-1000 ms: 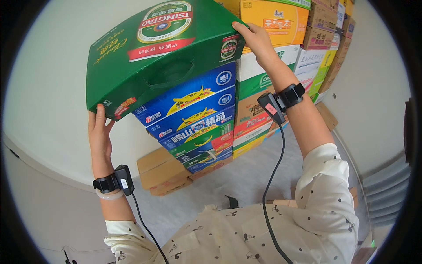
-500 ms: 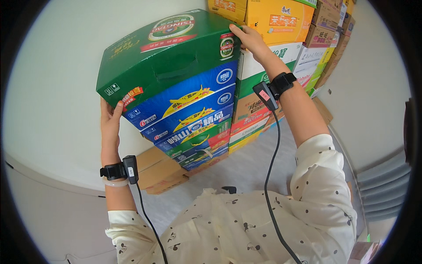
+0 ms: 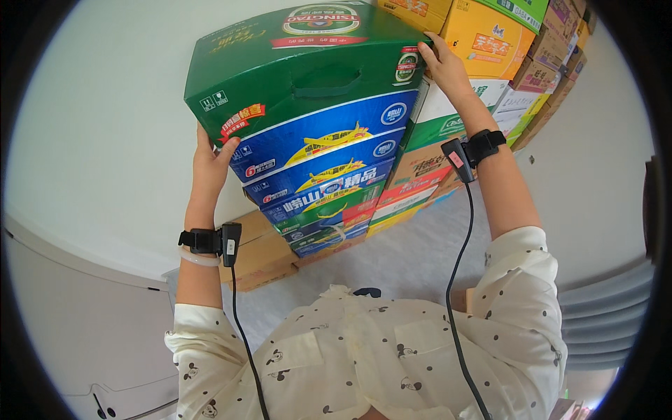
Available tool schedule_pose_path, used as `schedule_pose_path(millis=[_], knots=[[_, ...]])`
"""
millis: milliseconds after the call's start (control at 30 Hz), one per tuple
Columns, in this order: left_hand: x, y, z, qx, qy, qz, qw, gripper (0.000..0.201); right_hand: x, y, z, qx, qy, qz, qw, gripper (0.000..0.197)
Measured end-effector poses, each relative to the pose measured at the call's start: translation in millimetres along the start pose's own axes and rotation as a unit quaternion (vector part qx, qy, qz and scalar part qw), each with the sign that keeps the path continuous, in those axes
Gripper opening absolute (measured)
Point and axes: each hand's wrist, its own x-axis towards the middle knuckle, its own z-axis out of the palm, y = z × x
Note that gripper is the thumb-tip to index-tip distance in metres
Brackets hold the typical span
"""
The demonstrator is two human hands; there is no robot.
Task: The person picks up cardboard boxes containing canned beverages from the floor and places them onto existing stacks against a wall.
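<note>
A large green beer carton [image 3: 315, 73] with red-and-white labels and a handle slot lies on top of a tall stack of boxes. My left hand [image 3: 212, 162] grips its near left corner, with the thumb on the front face and the other fingers hidden round the side. At the right end, my right hand [image 3: 448, 70] is closed on the upper corner, its thumb and a finger bent over the edge. Directly beneath is a blue carton [image 3: 322, 143] with yellow print, above another blue carton [image 3: 329, 178] and several lower boxes.
To the right stands a second stack, with a yellow-orange carton [image 3: 486, 42] and a white-and-green one [image 3: 465, 94]. Brown boxes [image 3: 262, 245] sit on the grey floor [image 3: 308, 294] at the stack's left. A white wall [image 3: 119, 119] rises behind. Black cables [image 3: 458, 259] hang from both wrist straps.
The green carton, my hands and the stacks all appear shifted right and slightly up in the picture, as the view has turned. Both hands keep their hold on the carton.
</note>
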Motion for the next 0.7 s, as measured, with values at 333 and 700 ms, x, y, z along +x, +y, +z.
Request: schedule_pose_path(millis=[333,700], knots=[[-10,5,3,0.071,-0.003,0.010,0.997,0.068,-6,10,1,0.031,-0.044,0.012,0.999,0.049],[-54,-53,9,0.009,-0.012,-0.111,0.994,0.078,-88,4,-46,0.072,-0.018,0.090,0.993,0.048]])
